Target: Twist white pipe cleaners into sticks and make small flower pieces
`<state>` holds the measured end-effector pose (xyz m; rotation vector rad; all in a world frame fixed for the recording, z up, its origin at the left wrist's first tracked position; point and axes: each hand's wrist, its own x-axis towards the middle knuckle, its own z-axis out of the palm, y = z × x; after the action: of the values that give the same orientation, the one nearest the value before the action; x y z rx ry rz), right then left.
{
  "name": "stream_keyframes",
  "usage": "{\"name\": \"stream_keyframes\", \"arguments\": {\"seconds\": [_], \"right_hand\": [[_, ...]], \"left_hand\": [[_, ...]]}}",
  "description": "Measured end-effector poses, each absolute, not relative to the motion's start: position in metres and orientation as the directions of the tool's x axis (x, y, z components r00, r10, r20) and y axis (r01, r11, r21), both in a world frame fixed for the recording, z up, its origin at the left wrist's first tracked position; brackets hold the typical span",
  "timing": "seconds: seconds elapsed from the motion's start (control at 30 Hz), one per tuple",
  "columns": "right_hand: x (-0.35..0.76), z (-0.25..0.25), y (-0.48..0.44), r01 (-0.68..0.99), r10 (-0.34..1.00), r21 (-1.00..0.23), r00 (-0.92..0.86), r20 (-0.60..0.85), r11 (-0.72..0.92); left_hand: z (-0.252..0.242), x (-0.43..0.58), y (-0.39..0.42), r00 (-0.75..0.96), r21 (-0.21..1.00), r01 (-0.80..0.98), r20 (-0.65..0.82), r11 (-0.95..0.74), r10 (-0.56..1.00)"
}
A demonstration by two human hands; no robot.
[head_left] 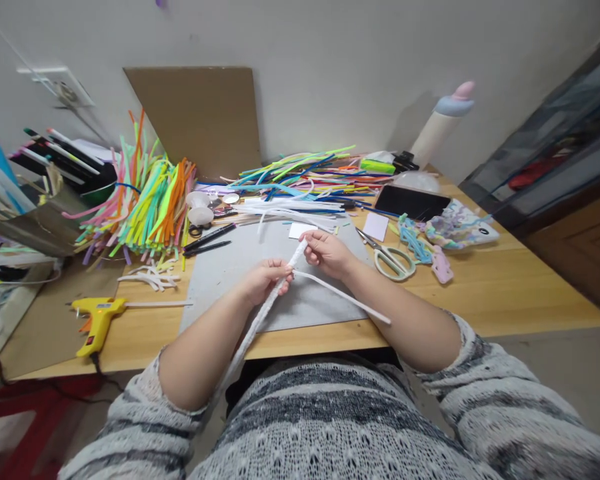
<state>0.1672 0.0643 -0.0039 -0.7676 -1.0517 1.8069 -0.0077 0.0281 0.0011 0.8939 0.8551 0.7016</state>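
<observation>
The rope [253,330], a white fuzzy bundle of chenille stems twisted together, looks very light, and it is probably soft outside with thin wire inside, so it should bend easily and keep whatever bend it gets. The pile gives the fingers good friction, so a light pinch near the working point, where both hands sit now, should be enough. A harder squeeze would likely kink it. The left hand [264,280] is closed around the rope partway along, and the right hand [329,254] pinches its upper end just beyond that grip. Below the left grip, the rope runs down toward the person's lap. A single thin white strand [347,300] leaves the left grip and slants away under the right wrist. Both grips hover above a grey mat [220,267]. The scissors [393,260] lie beyond the right hand, and a yellow glue gun [97,317] lies well off the left.
</observation>
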Motion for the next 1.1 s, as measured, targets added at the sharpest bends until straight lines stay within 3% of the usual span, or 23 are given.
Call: {"name": "stream_keyframes", "arguments": {"seconds": [0.2, 0.33, 0.47, 0.67, 0.9, 1.1], "right_hand": [[0.173, 0.000, 0.068, -0.283, 0.891, -0.909, -0.422, -0.170, -0.307], [0.168, 0.001, 0.060, -0.101, 0.798, -0.923, -0.544, -0.261, -0.371], [0.154, -0.008, 0.049, 0.089, 0.828, -0.989, -0.541, -0.150, -0.121], [0.148, -0.012, 0.047, 0.139, 0.899, -0.985, -0.438, 0.030, 0.101], [0.150, -0.005, 0.038, 0.174, 0.894, -0.958, -0.427, 0.134, 0.227], [0.153, -0.003, 0.042, 0.106, 0.926, -0.970, -0.336, 0.171, 0.218]], "left_hand": [[-0.001, -0.007, 0.031, 0.374, 0.905, -0.158, -0.315, 0.394, 0.872], [-0.003, -0.008, 0.033, 0.265, 0.940, -0.133, -0.273, 0.316, 0.925], [-0.003, -0.008, 0.032, 0.185, 0.961, -0.103, -0.236, 0.257, 0.954], [-0.001, -0.006, 0.031, 0.146, 0.971, -0.092, -0.204, 0.219, 0.968], [0.003, -0.005, 0.027, 0.156, 0.975, -0.090, -0.188, 0.203, 0.970], [0.004, -0.002, 0.024, 0.186, 0.972, -0.057, -0.213, 0.227, 0.959]]}}
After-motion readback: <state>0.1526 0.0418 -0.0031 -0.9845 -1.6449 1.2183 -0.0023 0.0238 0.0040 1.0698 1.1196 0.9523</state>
